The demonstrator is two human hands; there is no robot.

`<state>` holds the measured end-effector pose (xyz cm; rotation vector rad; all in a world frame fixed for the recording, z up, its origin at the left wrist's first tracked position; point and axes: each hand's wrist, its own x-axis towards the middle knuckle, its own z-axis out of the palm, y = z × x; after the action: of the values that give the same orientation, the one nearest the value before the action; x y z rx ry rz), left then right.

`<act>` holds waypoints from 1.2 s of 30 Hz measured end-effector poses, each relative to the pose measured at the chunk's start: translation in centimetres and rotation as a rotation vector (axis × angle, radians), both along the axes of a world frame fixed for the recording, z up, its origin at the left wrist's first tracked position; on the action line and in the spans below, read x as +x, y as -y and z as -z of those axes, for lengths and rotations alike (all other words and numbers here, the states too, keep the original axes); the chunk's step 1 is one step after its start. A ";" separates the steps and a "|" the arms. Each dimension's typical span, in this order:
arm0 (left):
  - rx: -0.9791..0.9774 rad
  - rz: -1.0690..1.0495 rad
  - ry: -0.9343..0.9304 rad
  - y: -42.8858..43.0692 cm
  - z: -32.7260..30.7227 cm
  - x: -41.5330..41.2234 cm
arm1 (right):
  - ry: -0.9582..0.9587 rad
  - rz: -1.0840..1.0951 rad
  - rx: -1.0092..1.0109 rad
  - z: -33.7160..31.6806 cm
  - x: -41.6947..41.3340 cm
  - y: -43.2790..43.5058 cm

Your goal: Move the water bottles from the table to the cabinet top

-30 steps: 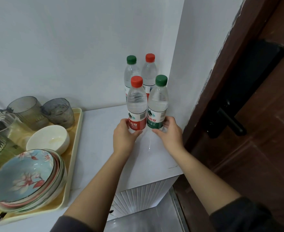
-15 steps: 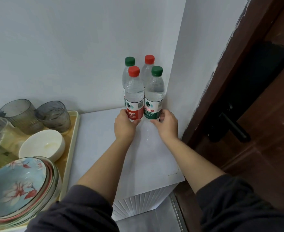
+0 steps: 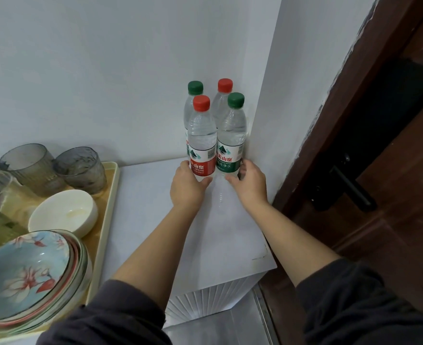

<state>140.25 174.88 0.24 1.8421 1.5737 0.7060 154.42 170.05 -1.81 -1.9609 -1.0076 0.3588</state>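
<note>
Corner (image 3: 269, 58) of two white walls at 12 o'clock holds four upright bottles, standing close together on the white surface (image 3: 153, 220). The front red-cap bottle (image 3: 201, 145) and front green-cap bottle (image 3: 231, 143) stand side by side, touching or nearly so. Just behind them are the rear green-cap bottle (image 3: 195, 87) at 11 o'clock of the group and the rear red-cap bottle (image 3: 225, 85) at 1 o'clock, mostly hidden but for their caps and shoulders.

The hands are apart, each clamped on its own bottle. The left hand (image 3: 186, 189) wraps the base of the front red-cap bottle, below its red label. The right hand (image 3: 251, 185) curls round the base of the front green-cap bottle, next to the side wall. Whether the two front bottles rest fully on the surface I cannot tell, as the hands cover their bottoms. Dark sleeves (image 3: 110, 317) show at 6 o'clock.

At 9 o'clock a cream tray (image 3: 108, 210) carries two grey glasses (image 3: 81, 168), a white bowl (image 3: 63, 212) and stacked floral plates (image 3: 23, 277). At 3 o'clock is a brown door (image 3: 392, 232) with a black handle (image 3: 350, 188).
</note>
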 end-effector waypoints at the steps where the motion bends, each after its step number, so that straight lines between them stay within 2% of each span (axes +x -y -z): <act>1: -0.008 0.010 -0.054 0.4 0.0 -0.2 | 0.013 -0.020 -0.018 0.0 -0.2 0.6; 5: 0.117 0.089 -0.352 3.8 -0.2 -3.0 | 0.171 -0.147 -0.132 -0.5 -1.8 4.9; 9: 0.148 0.190 -0.521 9.5 0.1 -7.5 | 0.385 -0.263 -0.370 -1.1 -4.4 10.0; 13: 0.142 0.207 -0.685 14.5 1.0 -11.2 | 0.511 -0.403 -0.470 -0.8 -6.9 14.2; 17: 0.175 0.157 -0.661 19.6 2.1 -14.0 | 0.582 -0.556 -0.456 -0.1 -9.3 16.9; 20: 0.174 0.107 -0.649 23.8 3.4 -15.4 | 0.717 -0.723 -0.306 0.6 -11.1 19.0; 25: 0.047 -0.066 -0.656 30.8 5.4 -17.2 | 0.774 -1.005 -0.171 2.5 -13.0 22.2; 36: -0.256 -0.515 -0.692 43.2 8.1 -20.3 | 0.941 -1.476 -0.290 5.6 -19.4 25.0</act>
<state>119.95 131.66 -7.88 1.5706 2.4983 0.0280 135.01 145.08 -7.45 -1.1684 -3.0758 0.3356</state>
